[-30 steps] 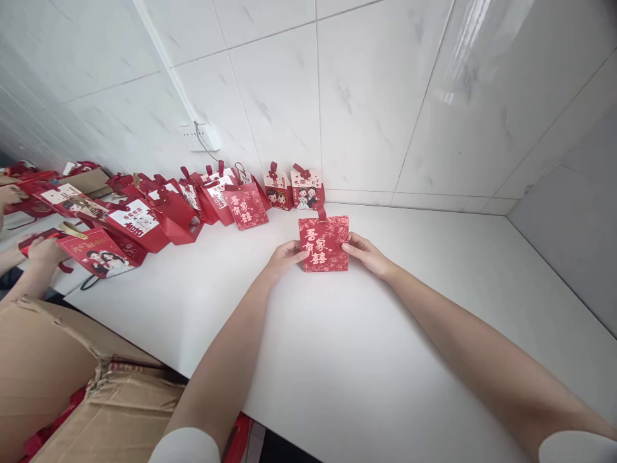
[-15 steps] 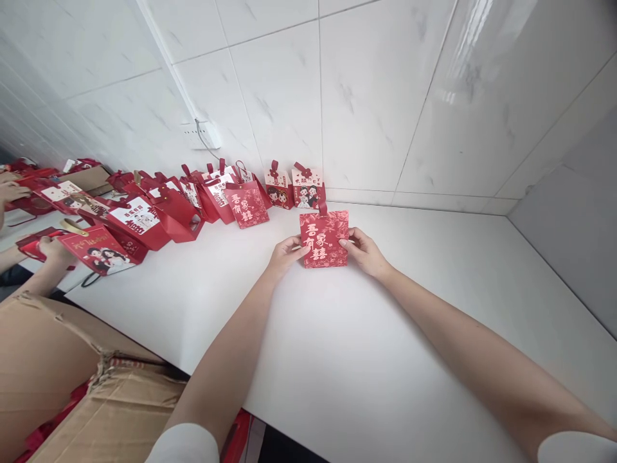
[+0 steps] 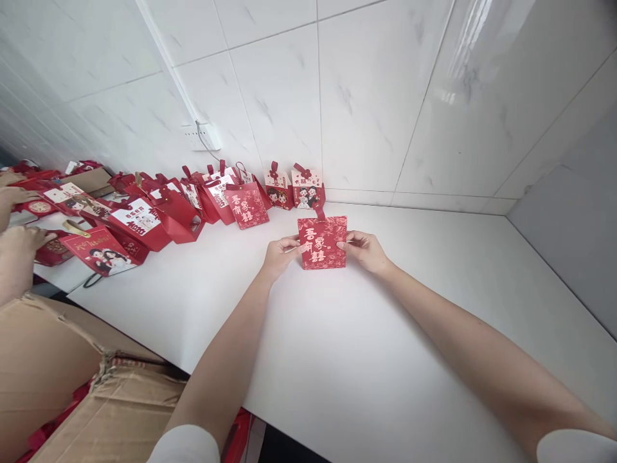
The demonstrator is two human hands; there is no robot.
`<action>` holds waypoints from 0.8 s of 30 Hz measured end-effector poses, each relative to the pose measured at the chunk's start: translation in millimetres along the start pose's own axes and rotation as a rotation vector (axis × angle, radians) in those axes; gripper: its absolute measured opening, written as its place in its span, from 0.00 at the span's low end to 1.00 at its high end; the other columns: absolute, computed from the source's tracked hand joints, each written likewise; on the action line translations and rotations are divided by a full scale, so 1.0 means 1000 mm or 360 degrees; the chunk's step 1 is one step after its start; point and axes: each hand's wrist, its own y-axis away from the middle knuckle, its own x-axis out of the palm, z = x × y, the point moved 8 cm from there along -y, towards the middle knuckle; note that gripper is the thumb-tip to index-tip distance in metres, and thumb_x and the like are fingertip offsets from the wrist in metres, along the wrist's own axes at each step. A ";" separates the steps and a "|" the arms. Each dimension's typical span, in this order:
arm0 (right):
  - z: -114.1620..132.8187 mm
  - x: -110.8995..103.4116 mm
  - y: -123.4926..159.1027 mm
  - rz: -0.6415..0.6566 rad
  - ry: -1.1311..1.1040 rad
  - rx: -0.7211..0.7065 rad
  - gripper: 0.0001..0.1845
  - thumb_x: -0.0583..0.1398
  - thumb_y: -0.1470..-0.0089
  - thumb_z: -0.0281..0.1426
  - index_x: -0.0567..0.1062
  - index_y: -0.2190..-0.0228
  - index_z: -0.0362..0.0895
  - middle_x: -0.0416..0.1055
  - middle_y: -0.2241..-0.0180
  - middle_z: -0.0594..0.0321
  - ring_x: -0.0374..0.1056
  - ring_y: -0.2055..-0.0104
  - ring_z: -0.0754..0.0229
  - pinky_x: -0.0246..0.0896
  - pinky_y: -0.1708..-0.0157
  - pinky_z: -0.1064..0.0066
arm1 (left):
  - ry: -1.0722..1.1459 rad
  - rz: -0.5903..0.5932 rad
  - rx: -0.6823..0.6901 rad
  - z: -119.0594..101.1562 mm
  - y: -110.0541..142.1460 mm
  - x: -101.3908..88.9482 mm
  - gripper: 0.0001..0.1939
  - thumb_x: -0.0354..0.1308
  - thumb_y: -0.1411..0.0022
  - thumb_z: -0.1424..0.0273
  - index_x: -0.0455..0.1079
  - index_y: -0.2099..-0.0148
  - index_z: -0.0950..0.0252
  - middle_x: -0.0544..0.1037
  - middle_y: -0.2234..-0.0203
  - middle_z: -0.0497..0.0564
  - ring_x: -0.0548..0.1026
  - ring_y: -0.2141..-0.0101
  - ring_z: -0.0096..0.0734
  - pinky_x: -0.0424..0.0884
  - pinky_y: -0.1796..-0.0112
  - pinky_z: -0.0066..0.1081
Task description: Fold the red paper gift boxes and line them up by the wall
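Note:
A red gift box (image 3: 322,243) with pale pink lettering and a ribbon loop on top stands on the white table (image 3: 337,347), its printed front toward me. My left hand (image 3: 283,257) grips its left edge, thumb on the front and fingers behind. On the opposite edge, my right hand (image 3: 365,252) holds it the same way, thumb pressed to the front face. The fingers behind the box are partly hidden. A matching red box (image 3: 248,204) stands apart from my hands, farther back on the left.
Two small boxes with cartoon couples (image 3: 308,190) stand against the tiled wall (image 3: 366,96). Several red gift boxes (image 3: 137,222) crowd the left side. Another person's hand (image 3: 19,257) is at the far left. An open cardboard carton (image 3: 120,411) stands by the table's near left edge.
The box between my hands has tilted slightly, its top edge now a little lower. Both my hands keep their hold. At the left, the other person's hand has moved farther left.

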 end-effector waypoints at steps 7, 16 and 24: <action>0.005 -0.003 0.005 -0.0073 0.0348 -0.0136 0.19 0.64 0.51 0.47 0.75 0.65 0.46 0.76 0.57 0.59 0.70 0.52 0.52 0.58 0.44 0.54 | -0.0319 0.0008 0.0084 -0.009 0.001 -0.001 0.13 0.70 0.54 0.62 0.76 0.71 0.65 0.77 0.52 0.57 0.73 0.50 0.45 0.65 0.46 0.43; -0.002 0.009 0.007 0.0318 0.0565 -0.0179 0.22 0.56 0.42 0.48 0.74 0.52 0.51 0.65 0.46 0.56 0.62 0.43 0.50 0.58 0.41 0.56 | -0.0489 0.0477 -0.0120 0.011 0.007 0.015 0.19 0.68 0.51 0.60 0.77 0.58 0.64 0.70 0.47 0.57 0.72 0.52 0.44 0.68 0.50 0.42; 0.011 0.005 0.006 0.0212 0.0291 -0.0201 0.16 0.61 0.47 0.48 0.75 0.70 0.48 0.71 0.52 0.59 0.67 0.48 0.51 0.60 0.45 0.57 | -0.0350 0.0381 -0.0108 0.008 0.006 0.015 0.18 0.69 0.52 0.60 0.73 0.63 0.65 0.73 0.55 0.54 0.72 0.54 0.41 0.66 0.49 0.42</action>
